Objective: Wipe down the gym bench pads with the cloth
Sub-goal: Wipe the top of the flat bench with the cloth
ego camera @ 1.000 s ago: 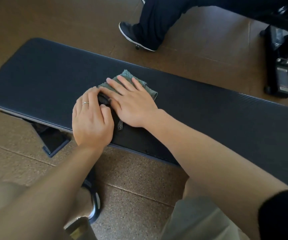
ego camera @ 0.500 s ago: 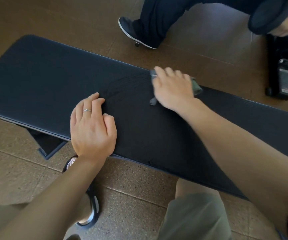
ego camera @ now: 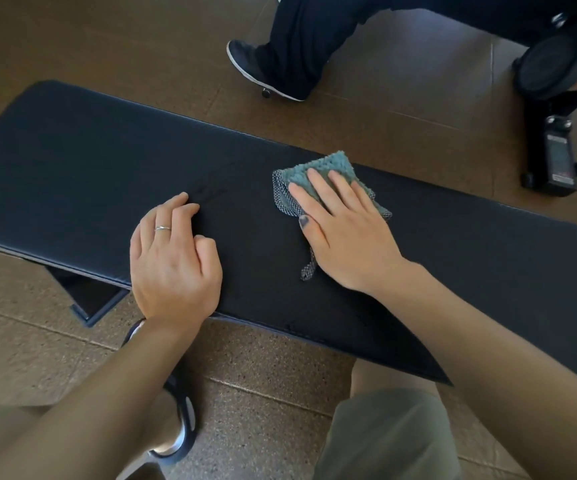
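Cloth slid nearer | right hand flat on it | left hand relaxed on pad

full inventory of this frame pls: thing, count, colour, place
bench pad: 1, black, runs across the middle
cloth: 1, teal, on the pad under the right hand
bench foot: 1, black, on the floor below the pad's near edge
floor: brown tiles
other person's leg: 1, dark trousers, dark shoe, top
black equipment: 1, top right
ring: 1, silver, left hand
left hand: rests on the pad
right hand: presses flat on the cloth
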Available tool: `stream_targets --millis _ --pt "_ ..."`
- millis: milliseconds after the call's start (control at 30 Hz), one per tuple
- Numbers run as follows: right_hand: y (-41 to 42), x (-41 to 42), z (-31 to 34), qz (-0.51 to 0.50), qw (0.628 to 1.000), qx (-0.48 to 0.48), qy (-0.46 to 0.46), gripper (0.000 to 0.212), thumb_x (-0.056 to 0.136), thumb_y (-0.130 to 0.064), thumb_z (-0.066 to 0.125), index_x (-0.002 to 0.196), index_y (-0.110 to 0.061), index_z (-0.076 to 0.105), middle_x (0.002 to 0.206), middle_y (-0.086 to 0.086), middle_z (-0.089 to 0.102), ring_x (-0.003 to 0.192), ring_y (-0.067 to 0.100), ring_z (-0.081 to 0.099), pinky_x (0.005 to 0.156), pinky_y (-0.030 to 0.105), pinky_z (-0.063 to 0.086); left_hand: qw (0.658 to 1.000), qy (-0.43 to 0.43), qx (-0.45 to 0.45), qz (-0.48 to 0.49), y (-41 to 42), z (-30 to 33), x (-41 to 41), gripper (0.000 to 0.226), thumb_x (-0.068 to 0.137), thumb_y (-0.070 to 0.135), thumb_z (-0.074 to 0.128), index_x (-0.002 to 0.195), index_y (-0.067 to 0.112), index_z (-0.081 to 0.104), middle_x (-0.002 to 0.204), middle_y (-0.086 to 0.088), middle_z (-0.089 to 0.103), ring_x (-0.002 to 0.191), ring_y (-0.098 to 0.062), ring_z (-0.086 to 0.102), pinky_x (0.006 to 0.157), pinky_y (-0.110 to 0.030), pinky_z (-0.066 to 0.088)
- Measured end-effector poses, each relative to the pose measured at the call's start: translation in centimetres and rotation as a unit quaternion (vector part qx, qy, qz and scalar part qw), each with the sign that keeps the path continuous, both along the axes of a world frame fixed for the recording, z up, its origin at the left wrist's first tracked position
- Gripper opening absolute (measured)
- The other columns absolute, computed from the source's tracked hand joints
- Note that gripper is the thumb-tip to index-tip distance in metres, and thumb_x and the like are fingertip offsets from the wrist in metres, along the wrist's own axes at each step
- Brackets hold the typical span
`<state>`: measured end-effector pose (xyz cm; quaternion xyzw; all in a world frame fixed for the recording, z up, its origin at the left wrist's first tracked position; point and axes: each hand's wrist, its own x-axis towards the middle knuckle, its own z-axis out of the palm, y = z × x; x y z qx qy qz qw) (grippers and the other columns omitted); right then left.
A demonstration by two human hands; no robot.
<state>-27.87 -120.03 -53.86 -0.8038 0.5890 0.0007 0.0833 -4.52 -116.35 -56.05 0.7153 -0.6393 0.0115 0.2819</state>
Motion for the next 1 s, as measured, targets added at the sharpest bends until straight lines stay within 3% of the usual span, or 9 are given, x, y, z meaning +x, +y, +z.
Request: stream_targets --millis 133,267,333,467,533,633,767,900,1000 --pt "-1.8 4.5 -0.2 -0.011 1.0 -0.01 -0.011 0.058 0.107 -0.045 0.019 0.163 -0.032 0.021 0.172 -0.001 0.015 0.158 0.032 0.009 0.127 0.053 0.006 1.0 0.001 -0.003 -0.004 0.0 0.0 0.1 0.038 0.091 0.011 0.042 0.122 0.005 0.065 0.138 -0.008 0.062 0.128 -0.029 0.053 0.112 -0.043 0.038" --pt "-0.4 6.3 -0.2 0.194 0.981 -0.007 -0.017 0.055 0.108 -0.042 0.018 0.162 -0.031 0.024 0.171 -0.002 0.019 0.158 0.026 0.01 0.128 0.048 0.005 1.0 0.003 -0.013 -0.002 0.0 -0.1 0.2 0.039 0.091 0.01 0.041 0.121 0.004 0.064 0.137 -0.008 0.063 0.126 -0.03 0.054 0.111 -0.042 0.038" --pt "-2.5 3.7 0.1 0.218 0.976 0.002 -0.001 0.054 0.109 -0.042 0.016 0.162 -0.034 0.02 0.171 -0.004 0.015 0.158 0.023 0.009 0.128 0.046 0.005 1.0 0.006 -0.017 -0.004 0.0 -0.1 0.2 0.039 0.091 0.01 0.041 0.121 0.005 0.065 0.137 -0.008 0.063 0.126 -0.029 0.054 0.111 -0.041 0.038" --pt "-8.5 0.3 0.2 -0.005 0.999 0.041 -0.004 0.055 0.108 -0.04 0.013 0.163 -0.037 0.011 0.173 -0.004 0.008 0.159 0.023 0.005 0.127 0.048 0.006 1.0 0.007 -0.015 -0.003 -0.2 -0.2 0.2 0.039 0.091 0.012 0.041 0.121 0.005 0.065 0.137 -0.007 0.063 0.127 -0.028 0.055 0.111 -0.041 0.039" --pt "-7.3 2.4 0.0 -0.047 0.999 0.026 -0.006 0.057 0.108 -0.039 0.016 0.164 -0.031 0.012 0.173 -0.003 0.009 0.158 0.025 0.006 0.127 0.047 0.004 1.0 0.009 -0.012 0.0 -0.1 -0.2 0.2 0.04 0.091 0.013 0.04 0.121 0.005 0.065 0.137 -0.007 0.063 0.127 -0.028 0.055 0.111 -0.042 0.039" --pt "-1.1 5.8 -0.3 0.068 0.997 -0.02 -0.015 0.06 0.105 -0.04 0.022 0.162 -0.022 0.025 0.17 0.002 0.022 0.156 0.029 0.019 0.126 0.051 0.012 1.0 0.011 -0.007 -0.001 0.1 0.0 0.3 0.042 0.09 0.013 0.04 0.122 0.006 0.066 0.138 -0.006 0.063 0.127 -0.028 0.054 0.111 -0.044 0.04" --pt "6.3 4.3 0.6 0.205 0.979 0.013 -0.016 0.057 0.109 -0.039 0.022 0.163 -0.023 0.023 0.171 -0.001 0.017 0.158 0.024 0.011 0.127 0.05 0.01 1.0 0.013 -0.002 -0.005 0.2 0.3 0.3 0.044 0.09 0.014 0.038 0.123 0.007 0.066 0.139 -0.005 0.063 0.129 -0.027 0.054 0.111 -0.044 0.041" --pt "7.8 1.0 0.6 0.247 0.969 0.025 -0.013 0.055 0.109 -0.04 0.021 0.163 -0.029 0.021 0.171 -0.006 0.013 0.159 0.018 0.004 0.128 0.047 0.01 1.0 0.011 0.014 -0.005 0.2 0.4 0.3 0.044 0.092 0.016 0.038 0.126 0.008 0.065 0.141 -0.004 0.061 0.132 -0.025 0.052 0.113 -0.044 0.039" --pt "5.0 2.2 0.3 0.237 0.971 0.012 -0.02 0.054 0.109 -0.041 0.02 0.162 -0.032 0.024 0.171 -0.005 0.018 0.158 0.019 0.009 0.128 0.045 0.01 1.0 0.006 0.015 -0.004 0.1 0.4 0.3 0.043 0.092 0.016 0.038 0.126 0.008 0.064 0.141 -0.004 0.061 0.132 -0.025 0.051 0.114 -0.042 0.038"
